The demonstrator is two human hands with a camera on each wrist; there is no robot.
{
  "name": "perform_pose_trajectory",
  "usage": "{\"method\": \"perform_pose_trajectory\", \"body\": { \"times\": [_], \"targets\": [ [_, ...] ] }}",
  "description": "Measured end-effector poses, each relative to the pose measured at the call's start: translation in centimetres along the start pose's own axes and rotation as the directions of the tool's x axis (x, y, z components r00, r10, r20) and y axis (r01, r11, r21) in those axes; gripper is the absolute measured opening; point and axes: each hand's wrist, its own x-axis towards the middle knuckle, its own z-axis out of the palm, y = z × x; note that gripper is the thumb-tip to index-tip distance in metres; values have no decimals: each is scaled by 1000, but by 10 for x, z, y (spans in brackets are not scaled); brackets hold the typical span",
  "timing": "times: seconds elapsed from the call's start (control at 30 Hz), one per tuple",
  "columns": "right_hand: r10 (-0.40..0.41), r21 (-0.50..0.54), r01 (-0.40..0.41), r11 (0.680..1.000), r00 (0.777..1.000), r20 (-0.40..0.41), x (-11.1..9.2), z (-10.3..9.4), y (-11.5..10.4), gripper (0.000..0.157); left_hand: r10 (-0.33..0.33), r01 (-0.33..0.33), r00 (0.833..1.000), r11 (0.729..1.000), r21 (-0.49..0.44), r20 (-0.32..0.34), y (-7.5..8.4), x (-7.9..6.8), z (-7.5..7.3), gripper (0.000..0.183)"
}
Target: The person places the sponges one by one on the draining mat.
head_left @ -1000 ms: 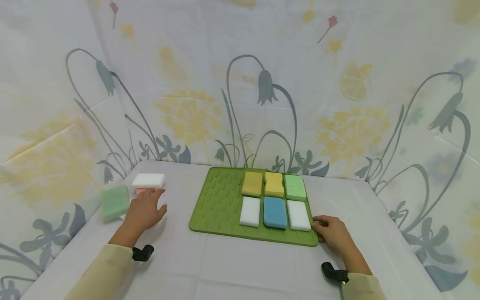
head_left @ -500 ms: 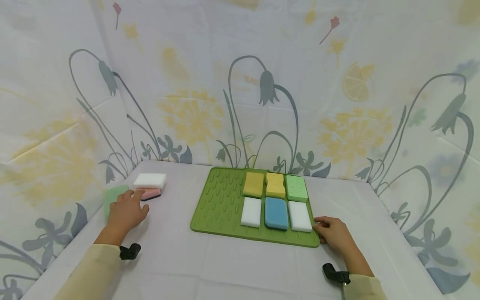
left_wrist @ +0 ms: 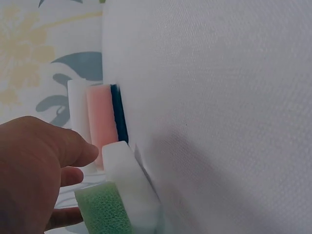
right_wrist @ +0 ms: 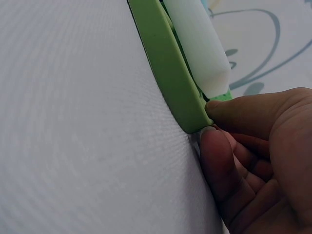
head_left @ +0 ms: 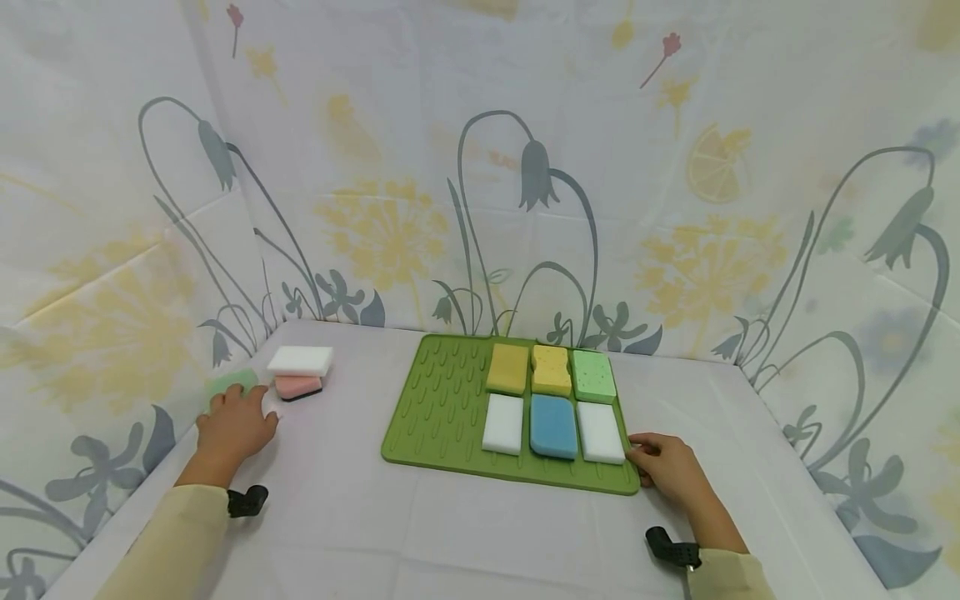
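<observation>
My left hand (head_left: pixel 231 429) reaches over a light green sponge (head_left: pixel 234 381) at the table's left side, covering much of it. In the left wrist view, the thumb stands apart from the green sponge (left_wrist: pixel 103 209), with fingertips right at its edge. That sponge lies on a white block sponge (left_wrist: pixel 127 178). Just beyond, another white sponge (head_left: pixel 300 361) rests on a pink sponge (head_left: pixel 297 387) with a dark scouring layer. My right hand (head_left: pixel 667 467) pinches the near right corner of a green ridged mat (head_left: pixel 431 408) between thumb and finger, as the right wrist view (right_wrist: pixel 195 117) shows.
Two rows of sponges fill the mat's right part: brownish yellow (head_left: pixel 507 368), yellow (head_left: pixel 551 370) and green (head_left: pixel 594 375) behind, white (head_left: pixel 502 423), blue (head_left: pixel 553 427) and white (head_left: pixel 600 433) in front. A patterned cloth (head_left: pixel 420 167) rises behind the white-covered table (head_left: pixel 450 533).
My left hand has moved left and towards me, away from the white and pink sponges and onto the green one. The right hand keeps its hold on the mat's corner.
</observation>
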Motion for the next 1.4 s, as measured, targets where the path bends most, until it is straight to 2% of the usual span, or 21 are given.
{"method": "perform_pose_trajectory", "body": {
  "times": [0.4, 0.73, 1.07, 1.4],
  "targets": [
    [1, 5, -1, 1000, 1000, 5, -1, -1, -1, 43, -34, 39, 994, 998, -47, 108, 0, 0, -5, 49],
    [-3, 8, 3, 1000, 1000, 7, -1, -3, -4, 43, -27, 32, 993, 999, -41, 119, -3, 1, -7, 44],
    [3, 15, -3, 1000, 1000, 9, -1, -2, -2, 42, 3, -2, 1000, 1000, -7, 29, 0, -1, -9, 44],
    [-5, 20, 4, 1000, 1000, 8, -2, -3, -3, 43, 45, -45, 998, 999, 11, -53, 10, -1, -16, 42]
  ]
}}
